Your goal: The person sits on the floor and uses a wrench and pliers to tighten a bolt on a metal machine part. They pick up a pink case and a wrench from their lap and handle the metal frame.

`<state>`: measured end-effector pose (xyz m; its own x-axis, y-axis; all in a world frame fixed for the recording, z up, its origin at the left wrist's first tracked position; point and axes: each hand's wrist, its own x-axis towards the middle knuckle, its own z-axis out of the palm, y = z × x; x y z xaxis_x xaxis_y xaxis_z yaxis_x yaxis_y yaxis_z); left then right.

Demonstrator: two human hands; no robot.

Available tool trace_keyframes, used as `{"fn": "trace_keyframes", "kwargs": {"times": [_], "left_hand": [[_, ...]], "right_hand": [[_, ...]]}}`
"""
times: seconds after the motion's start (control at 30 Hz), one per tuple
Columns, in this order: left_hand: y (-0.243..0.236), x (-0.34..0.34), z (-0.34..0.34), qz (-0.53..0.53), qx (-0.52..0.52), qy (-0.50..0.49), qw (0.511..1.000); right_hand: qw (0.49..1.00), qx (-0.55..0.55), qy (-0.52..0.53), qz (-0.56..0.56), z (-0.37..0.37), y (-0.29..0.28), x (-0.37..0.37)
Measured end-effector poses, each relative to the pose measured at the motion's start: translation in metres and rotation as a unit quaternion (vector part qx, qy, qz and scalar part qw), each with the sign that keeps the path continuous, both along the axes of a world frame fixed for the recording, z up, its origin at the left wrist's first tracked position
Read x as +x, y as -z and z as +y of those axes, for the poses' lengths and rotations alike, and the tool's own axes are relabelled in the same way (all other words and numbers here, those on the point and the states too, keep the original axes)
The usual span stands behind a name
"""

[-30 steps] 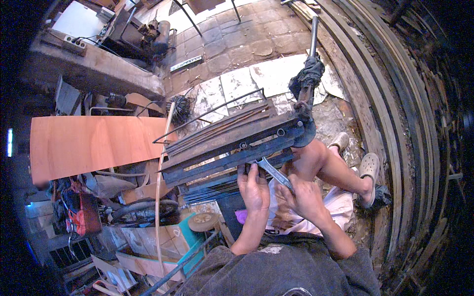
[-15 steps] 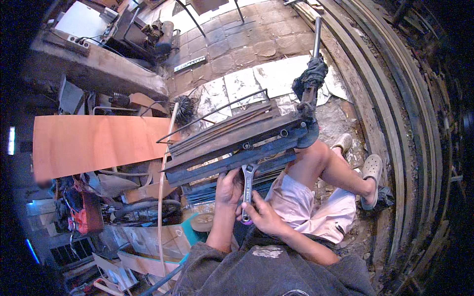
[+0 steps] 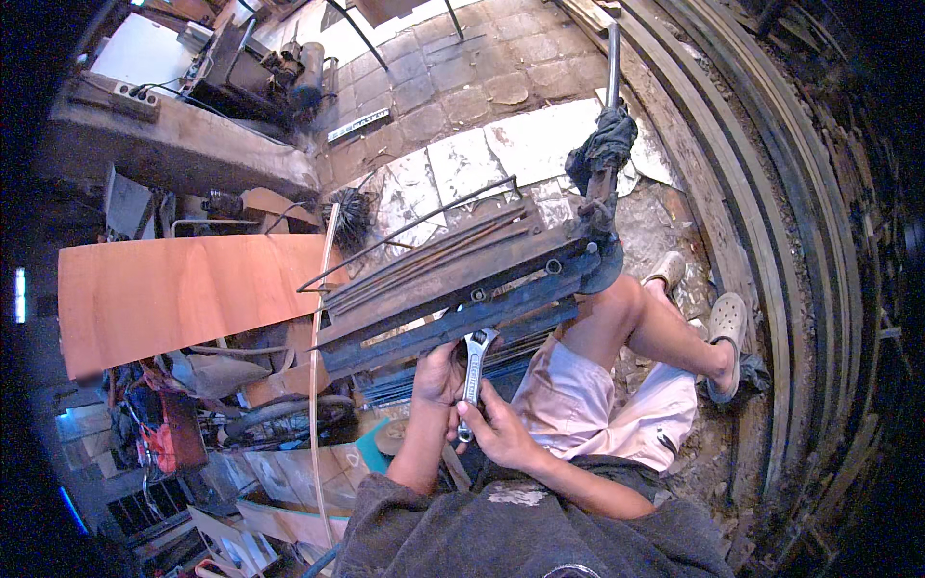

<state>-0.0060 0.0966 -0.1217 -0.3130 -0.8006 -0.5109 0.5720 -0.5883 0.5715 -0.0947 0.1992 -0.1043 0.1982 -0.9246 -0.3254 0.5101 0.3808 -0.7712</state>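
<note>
Wrench (image 3: 473,376) in right hand (image 3: 505,429), close to metal frame (image 3: 520,295) edge (left hand (image 3: 439,375) beside).

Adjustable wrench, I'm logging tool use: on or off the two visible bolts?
Off: a metal bar shows between the adjustable wrench and both bolts.

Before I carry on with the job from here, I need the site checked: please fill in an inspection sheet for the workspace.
Surface: tiled floor, stained, with soiled pale sheets lying on it.
Job's things: adjustable wrench near the dark metal frame; contact unclear.
Clutter: orange-brown board and mixed items at left.
Hands: right hand grips the wrench handle; left hand is beside it, fingers partly hidden.
Cables: dark cable at the power strip, upper left.
Surroundings: long strips along the right.
</note>
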Motion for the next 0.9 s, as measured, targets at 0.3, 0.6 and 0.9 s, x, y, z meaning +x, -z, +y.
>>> {"fn": "trace_keyframes", "kwargs": {"times": [0.3, 0.6, 0.9], "left_hand": [[0.010, 0.020, 0.001, -0.044, 0.091, 0.048, 0.994], [-0.017, 0.025, 0.009, -0.234, 0.004, 0.106, 0.966], [-0.011, 0.061, -0.004, -0.203, -0.053, 0.290, 0.934]], "right_hand": [[0.977, 0.084, -0.045, -0.193, -0.013, -0.006, -0.009], [0.981, 0.067, 0.001, -0.181, -0.019, 0.009, 0.010], [0.995, 0.021, -0.022, -0.094, -0.029, 0.004, 0.018]]}}
